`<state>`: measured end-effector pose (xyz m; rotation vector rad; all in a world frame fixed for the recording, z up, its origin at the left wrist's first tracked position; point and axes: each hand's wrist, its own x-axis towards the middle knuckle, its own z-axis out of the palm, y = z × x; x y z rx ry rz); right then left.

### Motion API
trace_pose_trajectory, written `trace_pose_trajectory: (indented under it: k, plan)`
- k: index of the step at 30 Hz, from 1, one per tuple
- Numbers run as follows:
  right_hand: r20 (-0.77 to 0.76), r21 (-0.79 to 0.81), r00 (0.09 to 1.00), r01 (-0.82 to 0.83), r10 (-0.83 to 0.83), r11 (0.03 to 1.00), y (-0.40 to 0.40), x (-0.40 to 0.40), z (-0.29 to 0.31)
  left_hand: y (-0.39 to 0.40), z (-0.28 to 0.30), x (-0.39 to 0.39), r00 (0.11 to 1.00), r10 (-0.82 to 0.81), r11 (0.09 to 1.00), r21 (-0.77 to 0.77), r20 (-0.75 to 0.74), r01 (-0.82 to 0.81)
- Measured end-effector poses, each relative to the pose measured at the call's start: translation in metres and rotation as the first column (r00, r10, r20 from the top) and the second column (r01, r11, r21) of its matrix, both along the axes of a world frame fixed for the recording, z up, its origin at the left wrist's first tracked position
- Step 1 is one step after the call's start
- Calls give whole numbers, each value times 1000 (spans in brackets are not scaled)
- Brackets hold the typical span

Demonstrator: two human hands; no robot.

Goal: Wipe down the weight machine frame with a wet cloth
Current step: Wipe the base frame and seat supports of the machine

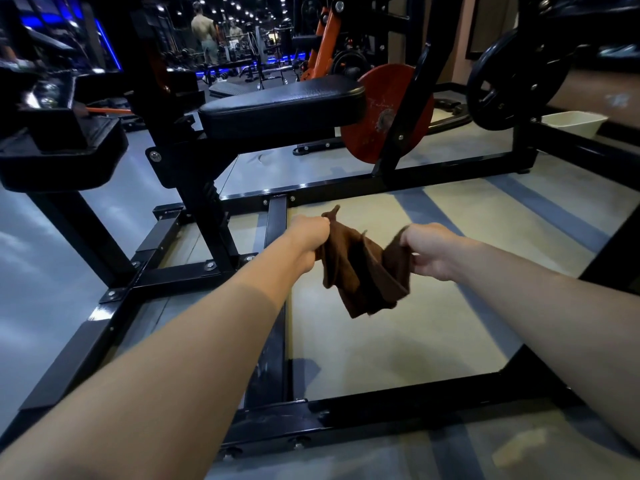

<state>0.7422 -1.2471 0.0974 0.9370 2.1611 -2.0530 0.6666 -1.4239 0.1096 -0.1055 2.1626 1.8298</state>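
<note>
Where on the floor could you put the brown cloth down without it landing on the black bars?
Both hands, left hand and right hand, hold the brown cloth over a bare floor patch boxed in by black frame bars. It is crowded further back, around the red plate and padded seat.
</note>
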Motion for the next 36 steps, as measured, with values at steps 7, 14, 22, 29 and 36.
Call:
trace_pose_trajectory:
  k: [7, 14, 22, 29, 36]
  plan:
    - [29, 213, 970, -240, 240, 947, -3, -5, 1, -1, 2, 2, 973, -207, 978, -42, -100, 203]
    - [-37, 229, 853, -499, 520, 836, -15, -15, -2, 9, 4, 7, 944, -285, 958, -74, -168, 276]
    - [-123, -97, 852, -522, 510, 848, -21, -8, 7, -8, -2, -10, 996, -33, 999, -24, -88, 31]
    - [-203, -387, 947, -312, 250, 868, -22, -11, 13, -26, -18, -14, 913, -191, 966, -95, 359, 239]
    - [-167, -489, 967, -250, 192, 836, -20, -19, 3, -13, -10, -4, 952, -241, 970, 31, 188, 240]
